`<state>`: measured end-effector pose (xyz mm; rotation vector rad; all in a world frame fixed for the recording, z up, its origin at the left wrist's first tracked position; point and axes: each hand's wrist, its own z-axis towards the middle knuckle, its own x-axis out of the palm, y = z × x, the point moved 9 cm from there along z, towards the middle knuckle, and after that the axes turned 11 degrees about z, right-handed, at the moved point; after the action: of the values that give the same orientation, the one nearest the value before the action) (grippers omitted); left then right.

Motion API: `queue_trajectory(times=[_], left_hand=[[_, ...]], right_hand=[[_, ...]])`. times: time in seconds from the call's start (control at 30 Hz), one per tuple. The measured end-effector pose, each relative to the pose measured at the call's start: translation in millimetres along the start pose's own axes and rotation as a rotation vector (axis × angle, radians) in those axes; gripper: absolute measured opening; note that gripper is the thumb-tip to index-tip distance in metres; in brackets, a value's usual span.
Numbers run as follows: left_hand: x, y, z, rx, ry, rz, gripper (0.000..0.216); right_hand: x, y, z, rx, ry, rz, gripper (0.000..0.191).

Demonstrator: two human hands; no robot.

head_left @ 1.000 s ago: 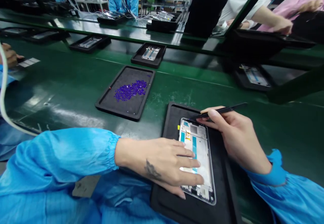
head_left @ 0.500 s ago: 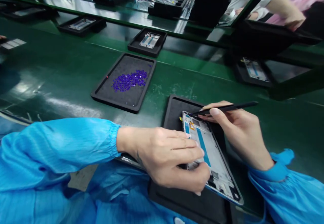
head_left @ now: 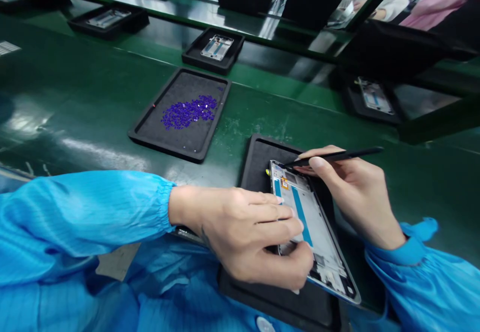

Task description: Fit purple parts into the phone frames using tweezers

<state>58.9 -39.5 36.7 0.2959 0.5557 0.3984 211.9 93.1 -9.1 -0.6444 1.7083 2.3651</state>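
A phone frame (head_left: 318, 242) with blue strips inside is tilted up off a black tray (head_left: 262, 162) near the table's front edge. My left hand (head_left: 247, 234) grips the frame's left edge, fingers over the top and thumb under it. My right hand (head_left: 352, 192) holds black tweezers (head_left: 337, 156) like a pen, their tip touching the frame's upper left corner. Both arms wear blue sleeves.
A second black tray (head_left: 150, 132) holding several small purple pieces (head_left: 189, 112) lies to the left. More trays with phone frames (head_left: 217, 47) sit on the conveyor beyond. Another tray (head_left: 371, 99) stands under a dark rail at the right. Other people work across the line.
My left hand went from lying flat on the frame to gripping its edge, and the frame has lifted and turned with its lower end swung right. The tweezers stay at the top corner.
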Motion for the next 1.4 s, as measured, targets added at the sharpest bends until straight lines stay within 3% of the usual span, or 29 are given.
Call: queue_trajectory(times=[0.2,0.4,0.63,1.03,1.4], left_hand=[[0,0,0,-0.002,-0.016,0.008,0.041],[0,0,-1,-0.004,-0.020,0.002,0.045],[1,0,-2,0.003,-0.005,0.002,0.034],[1,-1,-2,0.008,-0.008,0.014,0.041],[1,0,-1,0.002,-0.004,0.006,0.035]], right_hand=[[-4,4,-2,0.044,-0.038,-0.002,0.020],[-2,-8,-3,0.170,-0.015,0.157,0.020],[-2,-1,-2,0.097,0.019,0.009,0.025],[-2,3,-2,0.036,0.022,-0.093,0.027],[-4,-9,-2,0.137,-0.002,0.083,0.026]])
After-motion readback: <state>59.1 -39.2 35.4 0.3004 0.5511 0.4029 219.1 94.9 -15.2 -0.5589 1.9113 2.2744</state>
